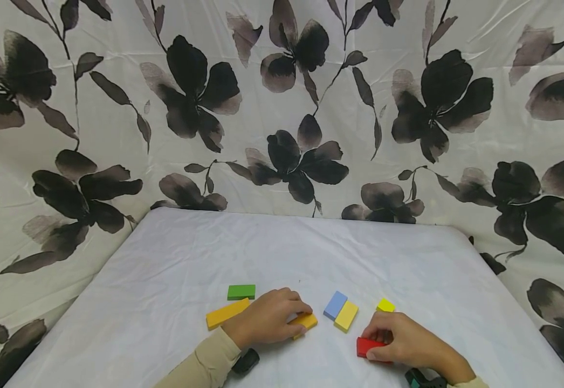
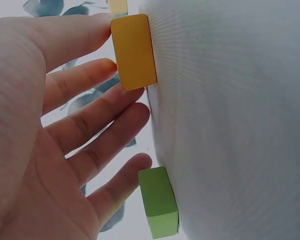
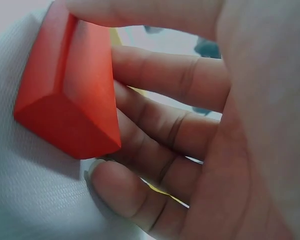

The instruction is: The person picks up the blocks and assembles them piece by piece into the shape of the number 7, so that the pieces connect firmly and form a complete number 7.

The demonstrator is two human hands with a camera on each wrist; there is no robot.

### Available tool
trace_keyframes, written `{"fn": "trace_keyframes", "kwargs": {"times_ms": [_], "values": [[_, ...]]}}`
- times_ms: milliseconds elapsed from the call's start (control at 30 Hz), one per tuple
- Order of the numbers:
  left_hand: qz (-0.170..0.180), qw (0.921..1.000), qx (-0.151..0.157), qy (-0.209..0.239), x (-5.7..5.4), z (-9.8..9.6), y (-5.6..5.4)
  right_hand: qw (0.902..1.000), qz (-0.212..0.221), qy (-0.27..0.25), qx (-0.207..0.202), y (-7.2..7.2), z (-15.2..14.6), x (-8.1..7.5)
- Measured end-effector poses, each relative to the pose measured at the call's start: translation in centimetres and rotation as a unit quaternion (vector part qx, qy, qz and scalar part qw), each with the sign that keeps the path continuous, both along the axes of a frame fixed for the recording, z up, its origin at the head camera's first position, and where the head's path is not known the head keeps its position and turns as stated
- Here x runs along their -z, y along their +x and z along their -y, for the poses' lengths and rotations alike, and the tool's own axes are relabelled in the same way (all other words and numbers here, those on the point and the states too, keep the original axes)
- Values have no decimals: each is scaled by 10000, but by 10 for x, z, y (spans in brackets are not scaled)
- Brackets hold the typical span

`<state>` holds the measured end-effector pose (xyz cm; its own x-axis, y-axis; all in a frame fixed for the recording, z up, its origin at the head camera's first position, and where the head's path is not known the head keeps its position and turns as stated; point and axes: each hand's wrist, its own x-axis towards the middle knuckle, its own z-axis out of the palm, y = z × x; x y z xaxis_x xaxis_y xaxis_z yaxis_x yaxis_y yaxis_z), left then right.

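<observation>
My left hand [image 1: 272, 318] pinches an orange block [image 1: 306, 322] between thumb and fingers, low at the white cloth. The left wrist view shows that orange block [image 2: 134, 51] end-on, with a green block [image 2: 158, 202] near the little finger. On the right, my right hand [image 1: 403, 337] grips a red block [image 1: 366, 346] with the thumb along its near side. In the right wrist view the red block [image 3: 65, 90] is tilted against the cloth, fingers behind it. A bright yellow block [image 1: 385, 305] lies just beyond the right hand, partly hidden.
Between the hands a blue block [image 1: 335, 305] and a pale yellow block [image 1: 346, 316] lie side by side, touching. Left of the left hand are a long orange block [image 1: 227, 313] and a green block [image 1: 241, 292]. A floral curtain [image 1: 291, 108] hangs behind the white-covered table [image 1: 287, 248].
</observation>
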<state>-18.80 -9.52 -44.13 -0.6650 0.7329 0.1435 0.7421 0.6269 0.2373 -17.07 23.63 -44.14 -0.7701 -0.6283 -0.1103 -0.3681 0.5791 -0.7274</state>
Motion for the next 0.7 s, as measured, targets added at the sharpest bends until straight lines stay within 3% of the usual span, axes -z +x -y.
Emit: {"fn": "trace_keyframes", "kwargs": {"times_ms": [700], "values": [[232, 9996, -181, -33, -2, -5, 5, 9999, -11, -19, 116, 0, 2, 4]]}}
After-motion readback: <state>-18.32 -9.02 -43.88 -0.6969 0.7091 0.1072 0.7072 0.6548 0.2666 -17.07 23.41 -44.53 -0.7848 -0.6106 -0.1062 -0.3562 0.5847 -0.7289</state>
